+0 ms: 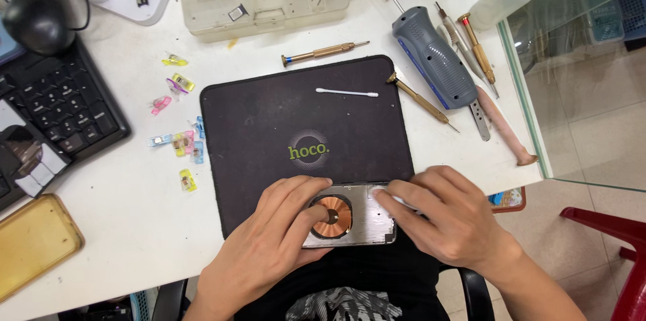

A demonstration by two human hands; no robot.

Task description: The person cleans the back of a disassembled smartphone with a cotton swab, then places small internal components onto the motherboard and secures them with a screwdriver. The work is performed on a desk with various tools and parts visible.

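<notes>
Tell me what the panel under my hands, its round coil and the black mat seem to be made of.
Panel: looks like brushed metal, grey with a dull sheen. Round coil: apparently copper wire, orange-brown in fine concentric rings. Black mat: probably rubber or fabric-faced foam, matte, with rounded corners. Left hand and right hand press on the panel.

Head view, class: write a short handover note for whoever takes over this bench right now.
Left hand: fingers pressing on the copper coil of the silver phone back panel.
Right hand: fingertips holding down the panel's other end.
Panel lies at the near edge of the black mat; a cotton swab lies on the mat.
Screwdrivers and the grey driver lie untouched.
Done: coil seated in panel. Left: cannot tell.
</notes>
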